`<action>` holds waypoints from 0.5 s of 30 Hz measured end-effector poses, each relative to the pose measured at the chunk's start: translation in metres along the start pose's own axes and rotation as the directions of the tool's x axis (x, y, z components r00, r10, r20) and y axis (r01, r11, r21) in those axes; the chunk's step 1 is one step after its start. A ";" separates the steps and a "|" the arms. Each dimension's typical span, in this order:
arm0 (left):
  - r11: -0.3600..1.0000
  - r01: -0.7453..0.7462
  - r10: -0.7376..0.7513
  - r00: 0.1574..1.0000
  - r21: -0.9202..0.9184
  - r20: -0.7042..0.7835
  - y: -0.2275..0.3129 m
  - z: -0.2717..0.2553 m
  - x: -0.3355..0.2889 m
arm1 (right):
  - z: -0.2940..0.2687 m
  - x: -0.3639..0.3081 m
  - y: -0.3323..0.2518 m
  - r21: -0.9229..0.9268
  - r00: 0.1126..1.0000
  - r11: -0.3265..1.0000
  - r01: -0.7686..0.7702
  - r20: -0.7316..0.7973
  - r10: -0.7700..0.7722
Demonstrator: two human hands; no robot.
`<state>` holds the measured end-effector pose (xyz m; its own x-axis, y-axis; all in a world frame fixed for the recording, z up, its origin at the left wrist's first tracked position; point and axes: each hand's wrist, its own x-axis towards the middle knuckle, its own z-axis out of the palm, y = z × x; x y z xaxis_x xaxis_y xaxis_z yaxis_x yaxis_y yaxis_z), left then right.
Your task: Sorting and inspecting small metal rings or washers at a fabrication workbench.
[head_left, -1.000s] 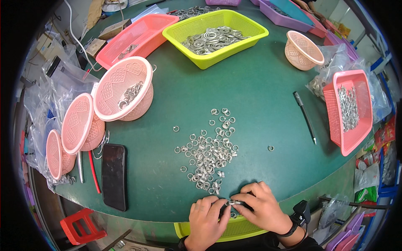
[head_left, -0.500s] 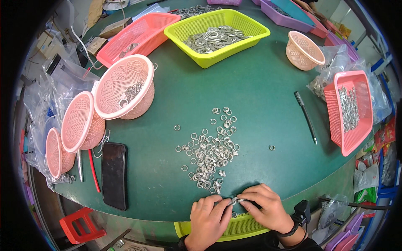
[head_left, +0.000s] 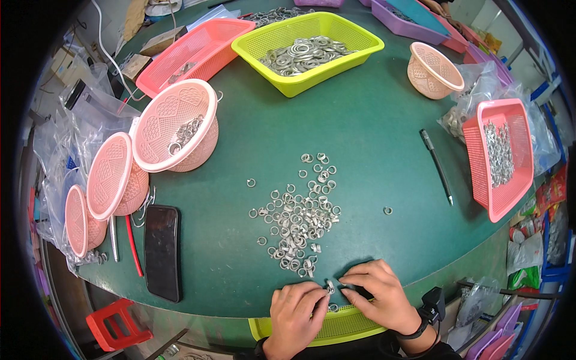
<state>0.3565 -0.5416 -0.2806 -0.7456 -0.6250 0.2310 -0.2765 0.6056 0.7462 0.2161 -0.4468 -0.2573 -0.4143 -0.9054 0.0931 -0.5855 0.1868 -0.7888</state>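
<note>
Near the table's front edge, my left hand (head_left: 297, 313) pinches a small silver metal ring (head_left: 330, 287) between thumb and fingertips. My right hand (head_left: 379, 294) is just to its right, with thumb and index finger apart and nothing visible between them. Another small ring (head_left: 333, 308) shows below the hands, by the rim of a yellow-green basket (head_left: 351, 327) that is partly hidden by them. Beyond my hands spreads a loose pile of similar silver rings (head_left: 298, 225). One single ring (head_left: 387, 210) lies apart to the right.
Pink round baskets (head_left: 174, 126) and a black phone (head_left: 162, 252) stand at left. At the back sits a green basket of larger rings (head_left: 309, 84). A pen (head_left: 437, 167), a peach basket (head_left: 435, 72) and a pink basket of metal parts (head_left: 499, 201) are on the right.
My right fingers have let go of the ring and drawn slightly apart from it. The ring, now upright, stays in my left fingertips.
</note>
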 end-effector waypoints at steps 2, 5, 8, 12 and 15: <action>1.000 0.006 -0.007 0.999 0.020 0.051 0.005 -0.005 0.002 | -0.002 0.002 -0.001 -0.018 1.000 1.000 0.012 0.021 -0.012; 0.998 0.039 -0.042 0.997 0.047 0.060 0.007 -0.006 0.001 | 0.001 0.006 -0.004 -0.094 0.990 0.990 0.109 0.102 -0.099; 0.993 0.056 -0.061 0.997 0.103 0.048 0.008 -0.004 0.002 | 0.005 0.006 -0.005 -0.150 0.980 0.982 0.114 0.178 -0.087; 0.994 0.019 -0.023 0.999 0.106 0.036 0.004 0.000 0.001 | 0.004 0.004 0.001 -0.115 0.986 0.989 0.095 0.145 -0.078; 0.997 0.026 -0.028 0.999 0.079 0.027 0.002 0.000 0.000 | 0.004 0.002 0.002 -0.099 0.991 0.991 0.092 0.110 -0.081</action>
<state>0.3553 -0.5403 -0.2792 -0.7535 -0.6284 0.1934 -0.3424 0.6262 0.7004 0.2162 -0.4499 -0.2611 -0.2862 -0.9540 0.0892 -0.6871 0.1394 -0.7131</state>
